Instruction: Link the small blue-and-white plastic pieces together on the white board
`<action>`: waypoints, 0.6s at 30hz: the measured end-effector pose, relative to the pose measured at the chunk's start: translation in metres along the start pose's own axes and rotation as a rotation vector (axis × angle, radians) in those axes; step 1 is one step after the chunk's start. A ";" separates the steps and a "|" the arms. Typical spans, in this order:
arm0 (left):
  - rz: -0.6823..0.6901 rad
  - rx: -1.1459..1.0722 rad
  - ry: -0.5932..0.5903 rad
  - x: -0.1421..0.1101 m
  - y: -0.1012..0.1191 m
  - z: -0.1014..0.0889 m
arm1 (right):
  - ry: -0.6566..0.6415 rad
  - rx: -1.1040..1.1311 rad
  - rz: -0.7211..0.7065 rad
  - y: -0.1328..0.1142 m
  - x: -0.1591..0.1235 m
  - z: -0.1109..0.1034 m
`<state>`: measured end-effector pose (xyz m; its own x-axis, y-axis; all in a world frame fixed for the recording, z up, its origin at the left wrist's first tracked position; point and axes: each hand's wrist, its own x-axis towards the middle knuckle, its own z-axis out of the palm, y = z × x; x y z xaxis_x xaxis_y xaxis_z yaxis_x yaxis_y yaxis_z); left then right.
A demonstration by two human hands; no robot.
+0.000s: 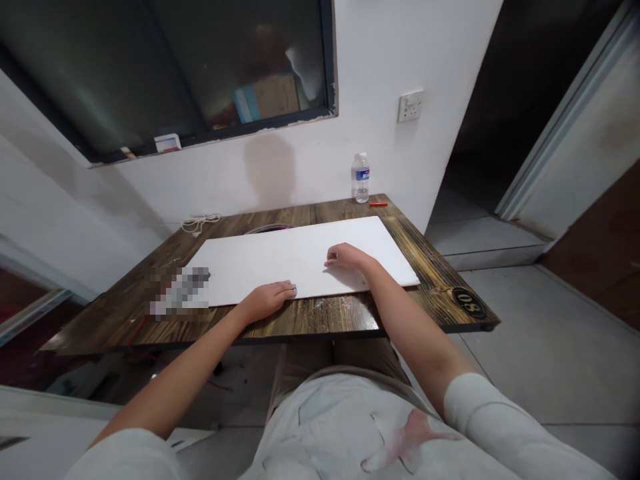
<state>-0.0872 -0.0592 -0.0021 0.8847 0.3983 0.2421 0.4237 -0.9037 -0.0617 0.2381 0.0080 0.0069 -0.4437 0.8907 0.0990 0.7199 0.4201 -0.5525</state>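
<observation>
A white board [270, 260] is lying flat across the middle of the dark wooden worktop [320, 320], its long near side running roughly along the worktop's near edge, which is probably keeping it within easy reach of both arms. The left hand [270, 298] is resting over the board's near edge, fingers close together and only gently bent, perhaps to steady it; a small blue spot is showing at the fingertips, and I cannot tell whether they are pinching something. The right hand [347, 257] is hovering low over the board's right half, fingers curling inward with the thumb near them; whether anything is sitting between them, or whether they are touching the surface, I cannot tell. A water bottle [363, 179] is standing at the worktop's far right corner with a red pen [379, 205] lying just beside it, both seemingly out of the arms' way. A pale cable [200, 223] is lying loosely coiled by the far left corner. A pixelated patch [180, 293] is hiding the board's near left corner, and a numbered disc [469, 303] is marking the worktop's near right corner.
</observation>
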 end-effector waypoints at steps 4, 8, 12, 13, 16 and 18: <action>-0.111 -0.087 -0.084 -0.015 -0.007 -0.005 | -0.003 0.025 0.019 -0.004 -0.003 -0.003; -0.192 -0.174 -0.124 -0.022 -0.008 -0.008 | -0.006 0.050 0.042 -0.006 -0.005 -0.004; -0.275 -0.214 -0.095 -0.022 -0.007 -0.007 | -0.014 0.055 0.048 -0.004 -0.004 -0.002; -0.285 -0.209 -0.082 -0.022 -0.006 -0.007 | -0.015 0.058 0.049 -0.004 -0.004 -0.002; -0.280 -0.181 -0.030 -0.021 -0.005 -0.006 | -0.016 0.060 0.051 -0.001 -0.003 0.000; -0.283 -0.168 0.007 -0.021 -0.007 -0.007 | -0.018 0.058 0.048 0.000 -0.003 0.000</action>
<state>-0.1097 -0.0625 -0.0001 0.7350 0.6364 0.2340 0.6138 -0.7711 0.1691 0.2388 0.0053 0.0064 -0.4194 0.9061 0.0562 0.7087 0.3655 -0.6035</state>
